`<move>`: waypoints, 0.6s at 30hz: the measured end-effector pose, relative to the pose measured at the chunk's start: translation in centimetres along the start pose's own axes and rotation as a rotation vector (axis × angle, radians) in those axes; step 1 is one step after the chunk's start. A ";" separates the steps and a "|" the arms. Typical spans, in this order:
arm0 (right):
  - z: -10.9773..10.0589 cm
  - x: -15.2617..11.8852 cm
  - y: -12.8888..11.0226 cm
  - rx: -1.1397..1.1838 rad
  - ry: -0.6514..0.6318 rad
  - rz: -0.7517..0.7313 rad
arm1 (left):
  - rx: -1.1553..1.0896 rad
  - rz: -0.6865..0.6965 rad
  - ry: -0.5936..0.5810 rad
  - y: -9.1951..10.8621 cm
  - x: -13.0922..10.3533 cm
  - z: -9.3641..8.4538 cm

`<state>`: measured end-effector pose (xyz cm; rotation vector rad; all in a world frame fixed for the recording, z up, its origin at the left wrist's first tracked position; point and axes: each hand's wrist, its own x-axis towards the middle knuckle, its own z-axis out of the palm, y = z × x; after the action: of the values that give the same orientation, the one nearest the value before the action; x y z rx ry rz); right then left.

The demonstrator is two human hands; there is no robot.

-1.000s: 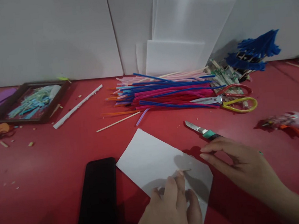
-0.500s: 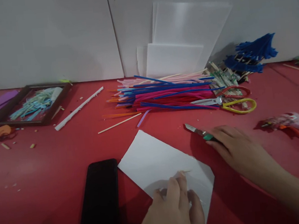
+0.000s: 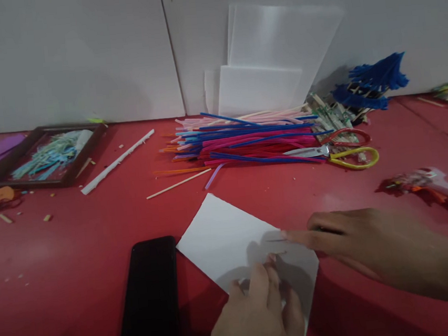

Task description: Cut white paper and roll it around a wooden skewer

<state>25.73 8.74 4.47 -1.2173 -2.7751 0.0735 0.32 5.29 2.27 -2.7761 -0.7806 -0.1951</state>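
On red table (image 3: 78,266), white card (image 3: 218,232), turned with one corner pointing away. Over its nearer right part, left hand (image 3: 257,312), palm down, with fingers bent. At the fingertip, seemingly touching it: bit of wood (image 3: 282,253), lying on the card. Under the bent fingers also something pale, too much hidden to name. Cannot tell if pinching the bit firmly or only pressing it down.

From the right side, right hand (image 3: 354,245), closed around knife (image 3: 275,239), with handle mostly covered by the fingers. Only thin blade showing, over the card and just beside the bit; cannot tell if touching the card.

Just left of the card, black phone (image 3: 149,291), lying flat. Beyond the card, thin stick (image 3: 178,184) and big pile of pipe cleaners (image 3: 253,139), with scissors (image 3: 327,150) partly on its right end. Far right, glue gun (image 3: 427,183). Far left, brown frame (image 3: 31,184) with shreds (image 3: 50,155) inside, and near it white rod (image 3: 118,162). Against wall (image 3: 58,57), pale sheets (image 3: 282,35), leaning.
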 end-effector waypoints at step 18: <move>-0.2 0.2 -1.1 -0.224 -0.071 -0.134 | 0.005 0.004 0.042 0.0 0.0 0.2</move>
<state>24.84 8.18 4.76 -1.0871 -2.9844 -0.2158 0.35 5.39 2.11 -2.7591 -0.7645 -0.2489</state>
